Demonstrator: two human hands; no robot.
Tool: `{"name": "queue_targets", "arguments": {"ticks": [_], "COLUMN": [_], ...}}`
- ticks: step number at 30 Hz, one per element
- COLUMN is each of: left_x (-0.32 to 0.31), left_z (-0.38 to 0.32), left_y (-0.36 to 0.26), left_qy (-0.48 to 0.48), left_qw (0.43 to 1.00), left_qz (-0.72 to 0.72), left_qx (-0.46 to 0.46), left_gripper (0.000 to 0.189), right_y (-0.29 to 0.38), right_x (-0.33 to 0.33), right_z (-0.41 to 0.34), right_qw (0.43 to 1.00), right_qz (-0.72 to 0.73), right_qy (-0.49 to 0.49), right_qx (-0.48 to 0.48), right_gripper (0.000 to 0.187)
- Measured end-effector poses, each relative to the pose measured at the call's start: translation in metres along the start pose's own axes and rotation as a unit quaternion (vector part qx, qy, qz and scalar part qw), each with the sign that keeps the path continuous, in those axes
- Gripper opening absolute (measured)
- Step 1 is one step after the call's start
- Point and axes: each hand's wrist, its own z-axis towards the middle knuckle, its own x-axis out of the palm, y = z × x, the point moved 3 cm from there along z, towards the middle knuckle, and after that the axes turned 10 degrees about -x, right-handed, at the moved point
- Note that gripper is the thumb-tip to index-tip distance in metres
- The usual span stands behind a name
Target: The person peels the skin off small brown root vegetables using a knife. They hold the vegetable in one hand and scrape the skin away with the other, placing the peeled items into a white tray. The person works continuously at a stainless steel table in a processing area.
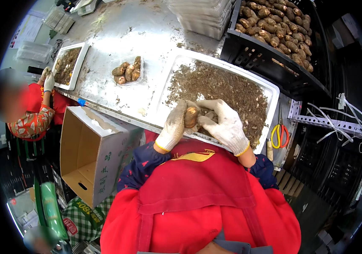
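Observation:
My left hand (pixel 173 125), in a soiled white knitted glove, grips a brown taro corm (pixel 191 117) above the near edge of a white tray (pixel 271 95). Close against it is my right hand (pixel 227 127), gloved too, with thumb and forefinger bent towards the corm. Whether the right fingers hold anything is hidden. Brown fibrous peelings (pixel 219 85) cover much of the tray floor. On the metal table (pixel 104 35) to the left, a clear plastic punnet (pixel 127 83) contains several taro corms (pixel 129 70).
A black crate (pixel 263 60) heaped with taro corms (pixel 276 28) stands at the back right. Stacked clear containers (pixel 200 16) are beside it. Scissors (pixel 280 135) and a wooden-handled tool (pixel 269 149) lie right of the tray. An open cardboard box (pixel 104 158) stands left. A co-worker's gloved hand (pixel 49 81) is by another tray (pixel 78 66).

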Motion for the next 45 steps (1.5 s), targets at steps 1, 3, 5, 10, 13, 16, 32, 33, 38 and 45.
{"name": "queue_targets", "arguments": {"ticks": [1, 3, 5, 10, 13, 16, 32, 33, 38, 45], "left_x": [0.000, -0.003, -0.002, -0.007, 0.005, 0.007, 0.011, 0.010, 0.009, 0.019], "left_z": [-0.001, -0.003, -0.008, -0.005, -0.012, -0.006, -0.013, -0.011, -0.010, -0.019], "left_y": [0.001, 0.003, -0.005, 0.002, -0.008, -0.001, -0.004, -0.002, 0.001, -0.003], "left_qy": [-0.012, -0.037, -0.060, -0.036, -0.023, -0.046, -0.061, -0.059, -0.049, -0.087], "left_qw": [0.999, 0.995, 0.967, 0.932, 0.980, 0.975, 0.865, 0.837, 0.848, 0.714], "left_qz": [0.024, 0.073, 0.245, 0.336, 0.175, 0.133, 0.469, 0.509, 0.496, 0.584], "left_qx": [-0.019, -0.057, 0.038, 0.129, -0.093, -0.171, 0.167, 0.190, 0.182, 0.377], "left_gripper": [0.057, 0.053, 0.052, 0.052, 0.050, 0.051, 0.032, 0.031, 0.022, 0.015], "right_y": [0.001, 0.002, 0.000, -0.003, -0.008, -0.015, -0.006, -0.011, -0.033, -0.018], "right_x": [0.003, 0.007, 0.009, 0.011, 0.009, 0.011, 0.012, 0.010, 0.009, 0.013], "right_z": [0.001, 0.001, 0.000, -0.006, -0.010, -0.011, -0.014, -0.015, -0.022, -0.020], "right_qw": [1.000, 1.000, 1.000, 0.998, 0.998, 0.998, 0.998, 0.998, 0.958, 0.991], "right_qz": [0.003, 0.010, 0.007, -0.028, 0.023, 0.050, -0.036, 0.018, 0.225, 0.047], "right_qy": [0.005, 0.016, 0.019, 0.027, 0.052, 0.015, 0.042, 0.037, 0.049, 0.046], "right_qx": [-0.004, -0.013, -0.022, -0.039, 0.025, 0.019, 0.028, 0.057, 0.170, 0.119], "right_gripper": [0.036, 0.036, 0.035, 0.035, 0.032, 0.025, 0.031, 0.030, 0.031, 0.030]}}
